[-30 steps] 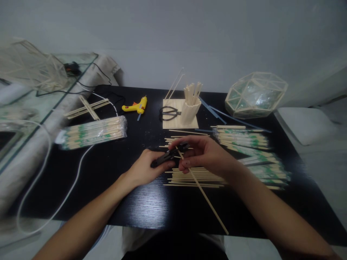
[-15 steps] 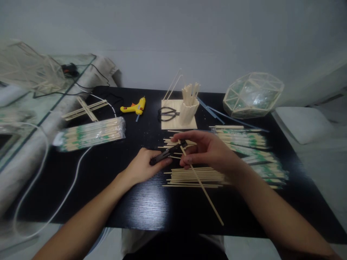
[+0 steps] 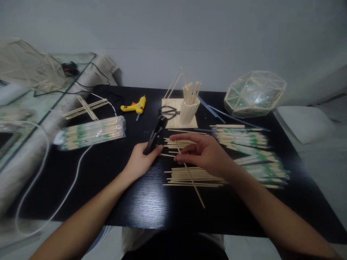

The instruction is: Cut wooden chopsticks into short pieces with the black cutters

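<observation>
My left hand [image 3: 140, 159] is closed around a black hand tool [image 3: 156, 135], whose head points up and away. To its right, my right hand [image 3: 202, 151] pinches a thin wooden stick [image 3: 193, 184] that slants down toward the table's front edge. The tool and the stick are apart. Loose sticks [image 3: 189, 175] lie in a row below my right hand, and more sticks [image 3: 173, 143] lie beyond its fingers.
Behind are a wooden base [image 3: 169, 124] with black scissors [image 3: 169, 112] and a stick-filled holder [image 3: 189, 112]. A yellow glue gun [image 3: 135, 105] and bagged sticks [image 3: 92, 133] lie left; more bags [image 3: 244, 138] and a geometric frame [image 3: 255, 94] are right.
The black tool has swung upright and away from the stick in my left hand. My right hand has shifted slightly left with the stick, whose lower end is now farther up and left.
</observation>
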Demonstrator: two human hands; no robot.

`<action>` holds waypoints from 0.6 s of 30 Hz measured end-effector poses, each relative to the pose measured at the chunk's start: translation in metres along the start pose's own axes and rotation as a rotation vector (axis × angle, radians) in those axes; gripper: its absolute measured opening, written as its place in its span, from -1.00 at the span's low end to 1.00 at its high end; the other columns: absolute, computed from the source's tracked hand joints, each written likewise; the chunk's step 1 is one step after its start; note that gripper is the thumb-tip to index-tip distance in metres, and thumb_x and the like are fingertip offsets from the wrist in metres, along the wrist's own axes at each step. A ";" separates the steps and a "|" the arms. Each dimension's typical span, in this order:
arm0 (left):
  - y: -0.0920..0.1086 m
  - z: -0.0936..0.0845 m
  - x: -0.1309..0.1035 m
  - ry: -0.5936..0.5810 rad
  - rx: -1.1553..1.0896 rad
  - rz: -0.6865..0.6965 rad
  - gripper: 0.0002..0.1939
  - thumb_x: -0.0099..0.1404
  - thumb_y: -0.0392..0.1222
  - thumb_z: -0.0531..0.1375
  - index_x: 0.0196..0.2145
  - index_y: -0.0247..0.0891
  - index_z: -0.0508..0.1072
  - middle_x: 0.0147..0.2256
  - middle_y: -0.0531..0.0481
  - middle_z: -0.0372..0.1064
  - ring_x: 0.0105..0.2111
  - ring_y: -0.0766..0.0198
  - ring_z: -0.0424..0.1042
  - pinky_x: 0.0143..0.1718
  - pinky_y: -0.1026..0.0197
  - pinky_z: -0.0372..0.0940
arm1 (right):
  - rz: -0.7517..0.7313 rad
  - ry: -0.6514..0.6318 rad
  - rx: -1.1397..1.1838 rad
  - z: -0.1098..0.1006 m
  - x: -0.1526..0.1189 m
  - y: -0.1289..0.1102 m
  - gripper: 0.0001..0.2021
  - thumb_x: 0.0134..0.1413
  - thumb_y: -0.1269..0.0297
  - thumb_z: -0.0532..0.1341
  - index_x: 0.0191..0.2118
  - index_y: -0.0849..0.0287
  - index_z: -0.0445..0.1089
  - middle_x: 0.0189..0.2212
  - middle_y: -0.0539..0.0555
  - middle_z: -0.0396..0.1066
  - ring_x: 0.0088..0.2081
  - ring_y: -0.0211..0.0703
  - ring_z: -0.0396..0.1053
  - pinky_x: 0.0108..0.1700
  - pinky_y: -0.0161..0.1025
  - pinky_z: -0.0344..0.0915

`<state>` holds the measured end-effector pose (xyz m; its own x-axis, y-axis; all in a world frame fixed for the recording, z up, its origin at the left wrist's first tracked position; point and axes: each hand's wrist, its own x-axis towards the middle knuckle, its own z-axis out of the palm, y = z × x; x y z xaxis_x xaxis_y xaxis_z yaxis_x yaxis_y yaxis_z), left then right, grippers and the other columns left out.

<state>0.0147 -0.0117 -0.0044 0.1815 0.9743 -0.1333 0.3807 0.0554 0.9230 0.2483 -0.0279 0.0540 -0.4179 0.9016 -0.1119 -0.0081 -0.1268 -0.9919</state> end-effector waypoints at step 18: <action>0.011 0.011 -0.011 -0.162 -0.403 -0.126 -0.62 0.12 0.07 0.46 -0.38 -0.34 0.55 -0.74 0.18 0.20 -0.77 0.48 0.09 -0.76 0.37 -0.01 | -0.062 0.093 -0.128 0.021 0.004 0.030 -0.45 -0.14 0.38 0.55 0.07 0.10 0.57 -0.03 0.11 0.62 -0.30 -0.13 0.62 -0.18 -0.16 0.61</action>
<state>0.0272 -0.0245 0.0031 0.3080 0.9097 -0.2786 0.0311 0.2831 0.9586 0.2271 -0.0367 0.0252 -0.3346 0.9411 -0.0491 0.0871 -0.0210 -0.9960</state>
